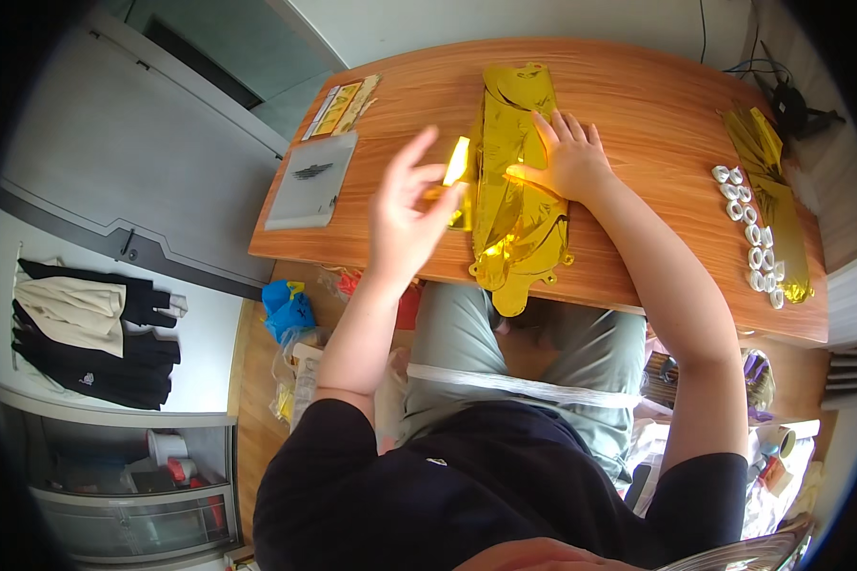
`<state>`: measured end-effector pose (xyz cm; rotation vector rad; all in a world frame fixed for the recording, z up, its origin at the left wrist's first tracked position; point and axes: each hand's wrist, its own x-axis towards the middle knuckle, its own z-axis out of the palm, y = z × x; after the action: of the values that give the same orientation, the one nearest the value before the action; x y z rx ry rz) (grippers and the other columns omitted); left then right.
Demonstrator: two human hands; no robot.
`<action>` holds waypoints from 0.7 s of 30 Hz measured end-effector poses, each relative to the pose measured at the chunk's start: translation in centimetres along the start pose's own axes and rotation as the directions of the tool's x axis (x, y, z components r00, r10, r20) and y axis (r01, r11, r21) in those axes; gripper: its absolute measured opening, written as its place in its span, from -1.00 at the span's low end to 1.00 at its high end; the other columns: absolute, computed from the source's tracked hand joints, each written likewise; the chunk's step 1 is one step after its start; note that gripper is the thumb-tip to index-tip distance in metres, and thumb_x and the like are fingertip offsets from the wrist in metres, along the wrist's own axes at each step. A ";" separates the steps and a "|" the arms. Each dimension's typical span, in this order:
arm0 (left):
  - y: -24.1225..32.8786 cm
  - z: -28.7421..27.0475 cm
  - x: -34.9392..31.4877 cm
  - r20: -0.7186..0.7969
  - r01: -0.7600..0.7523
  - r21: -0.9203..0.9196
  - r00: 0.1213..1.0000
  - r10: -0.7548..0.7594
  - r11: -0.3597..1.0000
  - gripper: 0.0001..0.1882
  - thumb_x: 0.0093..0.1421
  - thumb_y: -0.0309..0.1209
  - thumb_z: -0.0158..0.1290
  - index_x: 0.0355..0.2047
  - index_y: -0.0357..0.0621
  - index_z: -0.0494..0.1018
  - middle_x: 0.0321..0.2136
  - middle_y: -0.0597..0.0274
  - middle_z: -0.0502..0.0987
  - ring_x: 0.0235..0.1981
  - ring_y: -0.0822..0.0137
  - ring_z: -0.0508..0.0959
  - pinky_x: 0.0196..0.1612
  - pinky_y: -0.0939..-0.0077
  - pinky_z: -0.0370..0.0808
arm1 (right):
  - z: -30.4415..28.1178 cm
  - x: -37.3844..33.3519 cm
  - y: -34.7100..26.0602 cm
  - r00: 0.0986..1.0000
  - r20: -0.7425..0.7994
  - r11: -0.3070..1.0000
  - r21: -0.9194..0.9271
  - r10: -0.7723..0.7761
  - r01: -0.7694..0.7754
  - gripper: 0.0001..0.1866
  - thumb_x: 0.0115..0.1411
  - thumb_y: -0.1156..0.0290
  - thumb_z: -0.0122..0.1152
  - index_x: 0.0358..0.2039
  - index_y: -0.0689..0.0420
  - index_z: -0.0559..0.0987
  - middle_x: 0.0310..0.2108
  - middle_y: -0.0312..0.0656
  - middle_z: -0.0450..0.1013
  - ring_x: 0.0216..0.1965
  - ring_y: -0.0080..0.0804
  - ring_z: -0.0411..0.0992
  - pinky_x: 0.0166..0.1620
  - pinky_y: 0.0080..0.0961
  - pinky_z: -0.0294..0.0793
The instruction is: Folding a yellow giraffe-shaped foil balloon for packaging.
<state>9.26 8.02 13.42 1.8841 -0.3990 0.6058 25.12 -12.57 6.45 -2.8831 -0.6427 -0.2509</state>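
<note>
A flat, uninflated gold foil balloon (505, 228) lies lengthwise on the wooden table in front of me, with small round tabs along its edges. Its near end hangs over the table's front edge. My right hand (571, 167) rests on its upper right part, fingers spread and palm down. At the balloon's left side, my left hand (405, 219) has its thumb and a finger closed on a raised, shiny flap of gold foil (457, 162). The left index finger points up and away. Whether this flap belongs to the same balloon is unclear.
The wooden table (419, 86) holds a clear plastic sleeve with small dark pieces (312, 176) and printed cards (338, 107) at left. At right are several white rolls (752, 233), another gold foil strip (776, 214) and a black device with cables (795, 109).
</note>
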 end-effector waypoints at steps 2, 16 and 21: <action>0.0 1.0 0.8 0.246 -0.016 0.070 0.969 -0.002 0.997 -0.13 0.15 -0.66 0.27 0.43 -0.17 0.12 0.10 0.07 0.53 0.04 0.34 0.59 0.12 0.42 0.54 | -0.5 -0.1 -0.2 0.999 0.031 0.999 -0.038 -0.015 0.017 0.08 0.17 -0.37 0.12 0.52 -0.05 -0.02 0.50 0.03 0.00 0.52 -0.04 -0.07 0.48 0.09 -0.10; -13.7 -1.4 9.0 0.653 -0.324 0.467 0.754 -0.074 0.823 -0.32 0.30 -0.11 0.19 0.36 -0.02 0.31 0.37 0.11 0.31 0.42 0.05 0.21 0.45 0.08 0.12 | 0.7 0.4 0.5 0.997 0.066 0.994 -0.103 -0.031 0.037 -0.20 0.39 0.21 -0.04 0.54 -0.05 -0.13 0.53 0.00 -0.07 0.54 -0.07 -0.10 0.47 0.10 -0.08; -13.4 -0.2 9.2 0.697 -0.369 0.500 0.708 -0.112 0.784 -0.23 0.28 0.04 0.17 0.40 0.01 0.26 0.42 0.14 0.22 0.47 0.06 0.10 0.48 0.03 0.02 | 2.7 1.3 1.8 0.999 0.006 0.964 -0.259 -0.053 0.052 -0.29 0.46 0.12 -0.15 0.53 -0.14 -0.11 0.49 -0.06 0.04 0.50 -0.10 0.02 0.43 0.12 0.06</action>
<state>23.88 13.32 8.72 2.7307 -0.9363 0.0500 27.46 -13.11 3.81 -3.1166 -0.7376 -0.3699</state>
